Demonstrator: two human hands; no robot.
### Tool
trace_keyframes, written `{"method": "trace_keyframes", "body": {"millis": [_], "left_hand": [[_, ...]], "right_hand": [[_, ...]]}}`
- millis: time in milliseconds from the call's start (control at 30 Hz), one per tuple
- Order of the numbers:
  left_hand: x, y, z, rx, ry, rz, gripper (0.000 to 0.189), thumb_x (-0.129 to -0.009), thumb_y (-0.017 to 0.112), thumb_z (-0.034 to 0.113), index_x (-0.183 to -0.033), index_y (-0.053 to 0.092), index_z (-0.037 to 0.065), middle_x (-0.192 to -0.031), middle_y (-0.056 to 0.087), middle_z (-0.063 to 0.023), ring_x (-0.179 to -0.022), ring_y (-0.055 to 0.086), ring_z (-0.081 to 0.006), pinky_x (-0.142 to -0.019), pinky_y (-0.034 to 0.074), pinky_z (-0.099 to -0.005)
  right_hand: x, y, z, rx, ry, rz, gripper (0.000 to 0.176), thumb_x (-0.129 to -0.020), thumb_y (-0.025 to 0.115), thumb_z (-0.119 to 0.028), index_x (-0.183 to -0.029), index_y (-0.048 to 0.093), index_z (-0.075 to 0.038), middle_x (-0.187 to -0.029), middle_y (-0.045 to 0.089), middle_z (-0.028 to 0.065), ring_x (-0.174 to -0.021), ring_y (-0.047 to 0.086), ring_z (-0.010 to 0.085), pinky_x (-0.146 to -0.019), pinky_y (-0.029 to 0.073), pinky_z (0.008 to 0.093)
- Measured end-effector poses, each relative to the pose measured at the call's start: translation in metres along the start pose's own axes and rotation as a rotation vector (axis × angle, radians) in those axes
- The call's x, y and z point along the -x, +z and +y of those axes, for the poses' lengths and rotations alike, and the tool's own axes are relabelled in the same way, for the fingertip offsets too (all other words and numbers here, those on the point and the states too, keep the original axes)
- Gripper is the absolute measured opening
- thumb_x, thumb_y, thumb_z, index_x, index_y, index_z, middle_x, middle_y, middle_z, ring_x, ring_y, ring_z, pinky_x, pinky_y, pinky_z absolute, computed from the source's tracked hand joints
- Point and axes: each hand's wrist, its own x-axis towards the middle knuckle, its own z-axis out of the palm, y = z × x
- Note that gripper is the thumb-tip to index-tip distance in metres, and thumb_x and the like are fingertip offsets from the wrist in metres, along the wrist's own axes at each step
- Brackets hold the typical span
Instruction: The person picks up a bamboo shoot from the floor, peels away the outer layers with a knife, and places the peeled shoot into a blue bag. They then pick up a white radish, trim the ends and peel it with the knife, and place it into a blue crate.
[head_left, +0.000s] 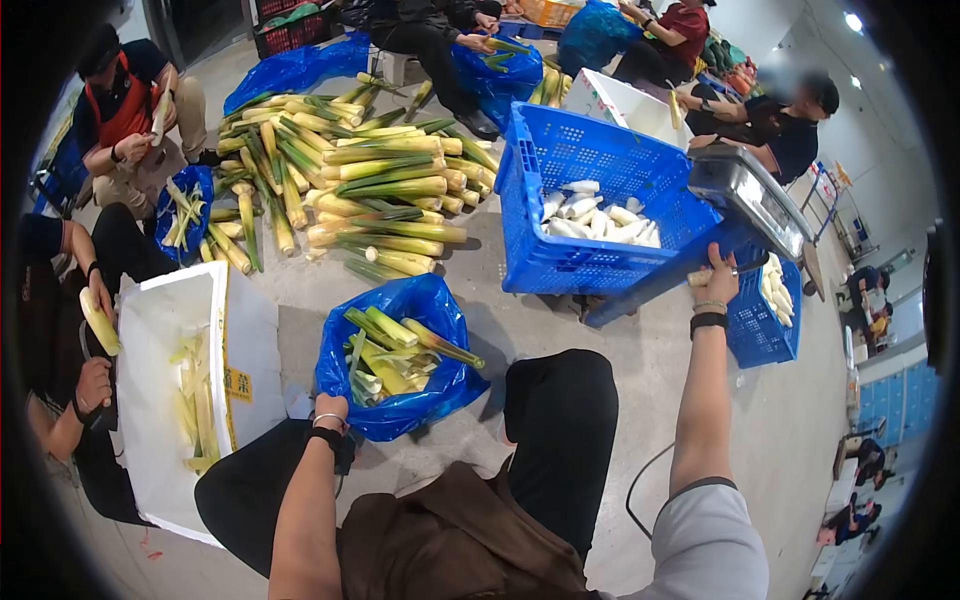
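My left hand [332, 410] is closed beside the left edge of a blue plastic bag [390, 410]; what it holds, if anything, is hidden. Green and yellow husks and stalk pieces [385, 345] fill that bag. At the right, my right hand [717, 280] is wrapped round a pale peeled stem [698, 278], whose end sticks out to the left. It is beside a small blue basket [762, 335] holding peeled white stems [776, 290], just under a metal-topped scale [745, 195].
A large blue crate [590, 270] with white stems stands ahead. Unpeeled stalks [370, 180] lie heaped on the floor. A white foam box [250, 340] is at left. Co-workers sit around: one at left holds a stalk [100, 322]; another sits at upper right [785, 125].
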Motion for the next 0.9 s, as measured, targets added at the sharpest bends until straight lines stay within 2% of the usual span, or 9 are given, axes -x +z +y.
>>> {"method": "trace_keyframes", "body": {"millis": [67,200,333,367,433,533,600,767,900], "left_hand": [[0.014,-0.005,0.001,-0.038,0.039,0.015,0.028,-0.077,0.044,0.005,-0.102,0.054,-0.004,-0.08,0.059,-0.0215,-0.057,0.06,-0.0329,-0.04,0.043,-0.041],[-0.031,0.013,-0.034,0.014,0.217,-0.005,0.03,-0.078,0.046,0.007,-0.104,0.056,-0.003,-0.087,0.062,-0.0208,-0.058,0.062,-0.0332,-0.038,0.046,-0.0403],[-0.068,0.03,-0.046,-0.219,0.319,0.321,0.057,-0.07,0.059,0.015,-0.121,0.044,-0.006,-0.101,0.061,-0.0275,-0.087,0.062,-0.0452,-0.077,0.052,-0.0456],[-0.036,0.024,-0.018,-0.263,0.184,0.243,0.083,-0.068,0.065,0.026,-0.136,0.024,0.001,-0.12,0.05,-0.0304,-0.111,0.051,-0.0454,-0.097,0.04,-0.0489],[-0.013,0.03,0.004,-0.314,0.198,0.341,0.099,-0.066,0.07,0.037,-0.142,0.014,0.006,-0.134,0.034,-0.0275,-0.121,0.04,-0.0465,-0.1,0.034,-0.0534],[0.056,0.028,0.05,-0.475,0.311,0.432,0.091,-0.071,0.071,0.036,-0.142,0.019,0.015,-0.136,0.034,-0.0218,-0.124,0.038,-0.0413,-0.1,0.033,-0.0535],[0.067,0.031,0.062,-0.525,0.429,0.357,0.08,-0.072,0.071,0.034,-0.138,0.031,0.015,-0.133,0.038,-0.021,-0.123,0.041,-0.0401,-0.098,0.036,-0.0525],[0.059,0.045,0.053,-0.546,0.655,0.068,0.054,-0.073,0.07,0.035,-0.12,0.057,0.014,-0.121,0.051,-0.0203,-0.112,0.052,-0.0372,-0.094,0.044,-0.0453],[0.071,0.049,0.034,-0.666,0.654,-0.015,0.049,-0.072,0.068,0.032,-0.115,0.061,0.01,-0.121,0.054,-0.021,-0.111,0.054,-0.037,-0.094,0.045,-0.044]], "right_hand": [[-0.038,-0.038,0.016,-0.1,0.04,-0.171,0.038,-0.078,0.075,-0.015,-0.111,0.059,-0.005,-0.091,0.062,0.0006,-0.072,0.055,0.0132,-0.06,0.044,0.0262],[-0.051,-0.146,0.012,-0.307,0.121,0.092,0.035,-0.088,0.063,-0.027,-0.119,0.055,-0.011,-0.101,0.062,-0.0024,-0.077,0.056,0.0106,-0.068,0.042,0.0253],[0.024,-0.17,-0.009,0.029,0.2,-0.059,0.032,-0.09,0.061,-0.029,-0.115,0.059,-0.01,-0.096,0.065,0.0017,-0.079,0.059,0.0114,-0.065,0.042,0.0245],[0.05,-0.156,-0.018,0.141,0.193,-0.086,0.03,-0.09,0.06,-0.028,-0.114,0.06,-0.01,-0.093,0.065,0.0026,-0.078,0.059,0.0112,-0.062,0.042,0.0234],[0.082,-0.132,-0.021,0.332,0.179,-0.211,0.024,-0.09,0.061,-0.025,-0.107,0.064,-0.009,-0.088,0.066,0.0051,-0.075,0.06,0.0113,-0.057,0.042,0.024],[0.106,-0.09,-0.019,0.752,-0.175,-0.523,0.021,-0.086,0.063,-0.017,-0.103,0.064,-0.005,-0.092,0.068,0.0066,-0.081,0.064,0.0179,-0.07,0.049,0.0295],[0.109,-0.054,-0.023,0.969,-0.663,-0.599,0.024,-0.08,0.063,-0.006,-0.104,0.064,-0.003,-0.105,0.067,0.0079,-0.101,0.061,0.0239,-0.087,0.047,0.0344],[0.065,0.009,-0.015,1.458,-1.506,-0.551,0.025,-0.081,0.052,-0.011,-0.098,0.068,-0.004,-0.111,0.065,0.0097,-0.119,0.05,0.0263,-0.112,0.018,0.0465],[0.031,0.018,-0.019,1.976,-1.136,-0.795,0.026,-0.084,0.049,-0.014,-0.085,0.073,-0.007,-0.102,0.067,0.0119,-0.116,0.052,0.0258,-0.114,0.007,0.0478]]}}
